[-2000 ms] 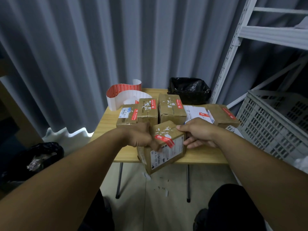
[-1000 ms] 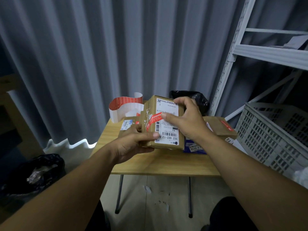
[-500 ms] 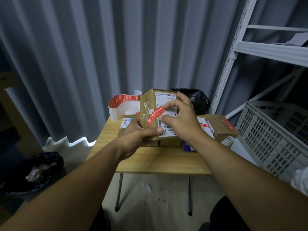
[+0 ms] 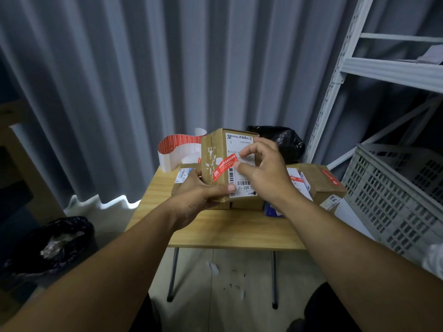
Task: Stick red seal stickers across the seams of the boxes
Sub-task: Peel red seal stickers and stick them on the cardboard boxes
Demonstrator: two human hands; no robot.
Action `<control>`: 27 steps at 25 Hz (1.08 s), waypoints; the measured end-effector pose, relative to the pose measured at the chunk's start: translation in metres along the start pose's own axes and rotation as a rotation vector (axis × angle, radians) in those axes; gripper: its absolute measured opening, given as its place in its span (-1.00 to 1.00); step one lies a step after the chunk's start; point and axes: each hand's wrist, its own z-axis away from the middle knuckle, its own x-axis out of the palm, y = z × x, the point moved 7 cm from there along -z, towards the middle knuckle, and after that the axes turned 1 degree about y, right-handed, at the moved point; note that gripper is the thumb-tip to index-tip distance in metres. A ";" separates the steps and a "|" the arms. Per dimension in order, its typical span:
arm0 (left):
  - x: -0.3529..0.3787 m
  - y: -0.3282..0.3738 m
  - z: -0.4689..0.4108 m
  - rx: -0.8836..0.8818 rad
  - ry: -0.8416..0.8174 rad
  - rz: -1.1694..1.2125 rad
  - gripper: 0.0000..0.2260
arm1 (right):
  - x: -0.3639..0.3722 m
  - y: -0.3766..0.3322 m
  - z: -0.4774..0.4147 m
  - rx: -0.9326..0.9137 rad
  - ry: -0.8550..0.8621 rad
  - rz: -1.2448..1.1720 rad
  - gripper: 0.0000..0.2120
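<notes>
The box (image 4: 239, 144) is up off the table (image 4: 215, 232), held upright in front of you over the far half of the tabletop. It's plain brown cardboard with a white shipping label (image 4: 242, 183) on the face toward you and scuffed white paper scraps on its left face. The red seal sticker (image 4: 224, 167) runs slantwise over the vertical edge between those two faces, low end on the left face and high end on the label.

Your left hand (image 4: 194, 200) grips the box from below and the left, thumb laid across the bottom of the front face. Your right hand (image 4: 266, 173) comes in from the right with fingers curled, thumb and forefinger tips right at the sticker's upper end. Can't tell if you're pinching that end or just pressing on it.

Behind the box, a roll of stickers (image 4: 178, 149) curls up on the table's far left. More boxes (image 4: 321, 183) with red seals sit on the right, and a black bag (image 4: 280, 140) is at the back.
</notes>
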 end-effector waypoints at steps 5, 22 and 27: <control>0.000 0.001 -0.002 0.015 0.019 -0.060 -0.39 | 0.004 0.006 -0.002 0.030 0.015 0.004 -0.90; -0.002 -0.003 -0.014 0.044 0.097 -0.132 -0.18 | -0.001 0.002 -0.001 0.065 0.083 0.010 -0.91; 0.003 -0.003 -0.015 0.044 0.120 -0.152 -0.17 | 0.000 0.007 0.002 0.069 0.090 0.091 -0.93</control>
